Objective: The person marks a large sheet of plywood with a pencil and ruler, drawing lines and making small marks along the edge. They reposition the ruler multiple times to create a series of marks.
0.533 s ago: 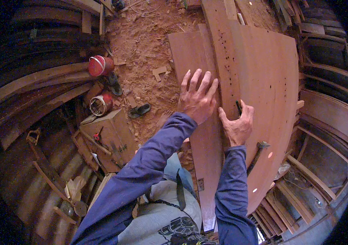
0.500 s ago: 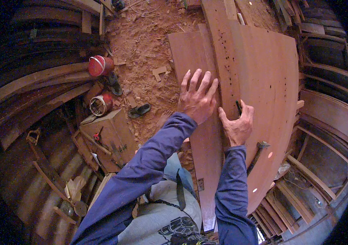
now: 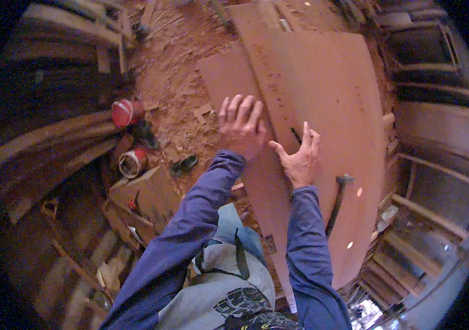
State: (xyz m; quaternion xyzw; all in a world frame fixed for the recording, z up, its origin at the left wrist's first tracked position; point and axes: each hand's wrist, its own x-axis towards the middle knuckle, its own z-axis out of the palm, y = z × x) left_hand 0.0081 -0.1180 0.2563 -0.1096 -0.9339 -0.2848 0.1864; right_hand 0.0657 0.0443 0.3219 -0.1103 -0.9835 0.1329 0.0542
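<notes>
My left hand (image 3: 242, 125) rests with fingers extended over a long reddish-brown plank (image 3: 219, 71) and holds nothing. To its right, my right hand (image 3: 301, 164) is open, thumb stretched left and fingers pointing away, at the edge of a wide wooden panel (image 3: 344, 104). A short, thin black stick-like thing (image 3: 296, 135) lies by its fingers; its kind is unclear. Right of my right forearm, a hammer (image 3: 338, 203) with a dark handle lies on the panel. A small metal plate (image 3: 270, 244) sits on the plank's near part.
Two red buckets, one closed (image 3: 126, 113) and one open (image 3: 133, 163), stand left near a wooden box (image 3: 145, 192). Sandals (image 3: 184, 165) and scraps lie on the dirt floor (image 3: 174, 60). Curved timbers (image 3: 53, 140) line the left; wooden frames (image 3: 427, 220) stand right.
The whole view has shifted, so the boards and hands appear further left, with some blur. My right hand's fingers have straightened beside the black stick-like thing. My left hand stays over the plank.
</notes>
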